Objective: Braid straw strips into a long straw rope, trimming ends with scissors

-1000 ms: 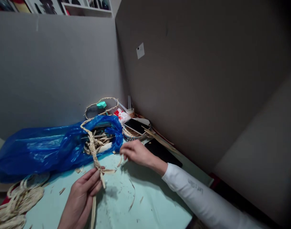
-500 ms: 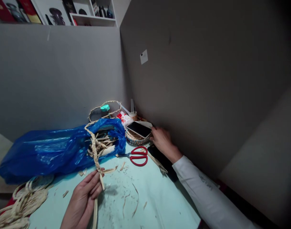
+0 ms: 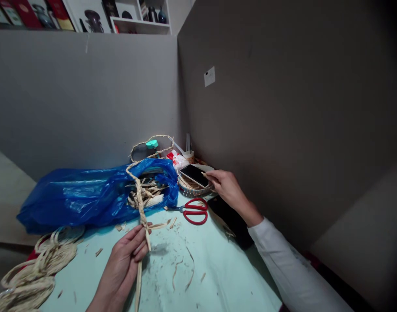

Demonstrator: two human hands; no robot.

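My left hand (image 3: 128, 255) pinches the lower end of a braided cord (image 3: 140, 199) of pale dried plant strips. Loose strands stick out from its fingers to the right and hang down below. The cord's upper part runs up over the blue plastic bag (image 3: 84, 195) and loops behind it. My right hand (image 3: 226, 184) is closed on a pale dried strip, whose tip (image 3: 205, 174) shows at the fingertips, beside the basket (image 3: 193, 192) with a phone (image 3: 195, 175) on it. Red-handled scissors (image 3: 195, 211) lie between the hands, their blades toward the bag.
Bundled pale cord (image 3: 38, 268) is heaped at the table's left edge. A dark flat object (image 3: 232, 221) lies under my right forearm. Scraps litter the pale green cloth (image 3: 218, 277). Grey partitions (image 3: 266, 108) rise behind and to the right; a cup (image 3: 188, 155) stands in the corner.
My right hand has lifted slightly off the basket's right side, and a strip tip now shows in its fingers. My left hand still pinches the braid. The view has shifted left.
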